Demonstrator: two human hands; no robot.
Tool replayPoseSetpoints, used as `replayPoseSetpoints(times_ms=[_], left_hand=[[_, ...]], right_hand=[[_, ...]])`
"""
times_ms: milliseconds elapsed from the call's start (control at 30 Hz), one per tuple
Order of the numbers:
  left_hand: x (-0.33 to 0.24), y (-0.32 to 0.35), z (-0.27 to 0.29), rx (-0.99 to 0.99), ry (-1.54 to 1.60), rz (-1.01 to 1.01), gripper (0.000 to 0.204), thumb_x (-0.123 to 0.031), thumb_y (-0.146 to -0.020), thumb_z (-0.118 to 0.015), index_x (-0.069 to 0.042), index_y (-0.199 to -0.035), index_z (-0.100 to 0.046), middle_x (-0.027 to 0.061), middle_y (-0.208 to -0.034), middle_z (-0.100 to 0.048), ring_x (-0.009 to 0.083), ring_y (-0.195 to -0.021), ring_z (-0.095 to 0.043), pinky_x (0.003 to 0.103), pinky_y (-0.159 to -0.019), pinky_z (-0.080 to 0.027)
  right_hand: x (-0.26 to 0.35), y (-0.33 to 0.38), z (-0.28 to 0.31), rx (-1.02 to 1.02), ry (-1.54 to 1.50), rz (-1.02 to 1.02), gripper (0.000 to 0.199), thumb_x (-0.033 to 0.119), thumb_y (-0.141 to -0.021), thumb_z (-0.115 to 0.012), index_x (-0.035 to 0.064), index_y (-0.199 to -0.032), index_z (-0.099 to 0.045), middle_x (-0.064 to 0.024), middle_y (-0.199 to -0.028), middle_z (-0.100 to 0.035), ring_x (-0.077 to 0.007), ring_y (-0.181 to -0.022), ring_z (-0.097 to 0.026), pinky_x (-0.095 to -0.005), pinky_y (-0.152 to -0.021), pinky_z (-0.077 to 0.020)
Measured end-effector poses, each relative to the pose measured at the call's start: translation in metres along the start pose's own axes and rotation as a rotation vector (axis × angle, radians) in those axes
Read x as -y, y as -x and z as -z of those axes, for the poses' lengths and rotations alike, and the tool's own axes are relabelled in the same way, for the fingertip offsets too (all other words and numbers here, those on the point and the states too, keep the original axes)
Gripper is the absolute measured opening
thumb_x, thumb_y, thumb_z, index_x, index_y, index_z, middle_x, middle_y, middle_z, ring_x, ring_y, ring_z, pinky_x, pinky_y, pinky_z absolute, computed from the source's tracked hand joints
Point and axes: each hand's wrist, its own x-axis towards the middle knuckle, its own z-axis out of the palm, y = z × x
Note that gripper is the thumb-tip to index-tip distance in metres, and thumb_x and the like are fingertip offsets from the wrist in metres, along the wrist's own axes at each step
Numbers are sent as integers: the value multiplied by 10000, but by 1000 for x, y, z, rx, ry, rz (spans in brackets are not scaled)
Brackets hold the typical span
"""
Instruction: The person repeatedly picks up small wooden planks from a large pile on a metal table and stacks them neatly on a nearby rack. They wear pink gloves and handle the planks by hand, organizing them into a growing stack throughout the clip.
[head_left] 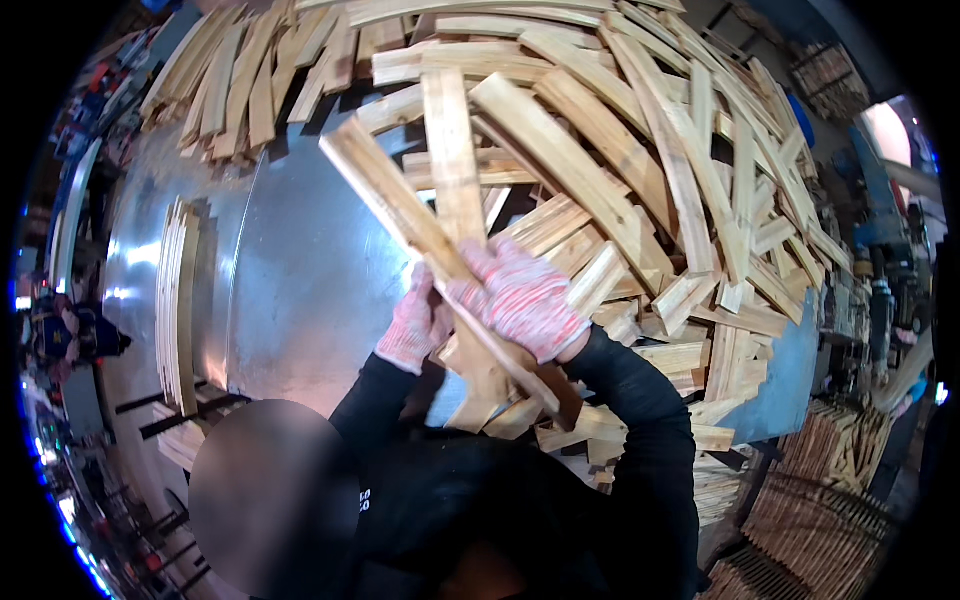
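Observation:
A long, narrow wooden board (385, 192) lies slantwise in front of me, its far end up to the left and its near end close to my body. My left hand (415, 322), in a red-and-white knit glove, grips the board's left edge near its middle. Gloved the same way, my right hand (527, 303) closes over it from the right, slightly farther along. Part of the fingers of both hands is hidden by the board. Beneath it another pale board (455, 160) points away from me, among many loose boards heaped to the right.
A shiny metal table (300, 230) spreads under the work. The loose heap of boards (640, 150) covers its right and far sides. More boards (235, 85) lie at the far left, and a neat narrow stack (177, 305) stands at the left. Stacked wood (815, 510) sits at the lower right.

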Motion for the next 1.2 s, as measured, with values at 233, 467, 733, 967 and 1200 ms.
replayPoseSetpoints(times_ms=[233,467,733,967,1200], left_hand=[[11,-9,16,-11,30,-92,439,-303,-960,-658,-80,-1315,-528,95,-1307,-601,285,-1223,-572,486,-1092,-451],[13,9,45,181,84,51,651,-485,-951,-624,-108,-1448,-438,101,-1365,-570,277,-1262,-548,487,-1061,-469],[20,16,13,-190,-111,20,320,-28,-878,-716,-60,-1184,-627,72,-1093,-670,217,-1049,-648,367,-898,-546],[19,22,14,-334,-160,-121,289,-26,-847,-736,-44,-1131,-687,107,-1075,-695,205,-955,-670,357,-856,-553],[17,16,3,-243,-197,-25,316,-28,-908,-646,-28,-1219,-589,103,-1163,-647,268,-1131,-619,442,-1023,-498]], right_hand=[[-136,-46,3,-371,223,-267,884,563,-821,-684,70,-1487,-377,-193,-1296,-569,-372,-1154,-577,-487,-956,-477],[30,17,-12,-182,1,78,727,533,-885,-610,16,-1372,-453,-245,-1147,-576,-360,-966,-645,-460,-854,-530],[-254,3,40,-609,145,-668,827,406,-860,-682,20,-1490,-308,-295,-1318,-571,-433,-1102,-635,-503,-961,-496],[-167,51,76,-301,464,-445,841,294,-843,-706,150,-1540,-259,-206,-1296,-566,-408,-1195,-573,-501,-986,-477],[-299,45,93,-314,334,-693,1044,423,-696,-832,141,-1550,-303,-187,-1444,-493,-371,-1305,-508,-444,-1085,-416]])
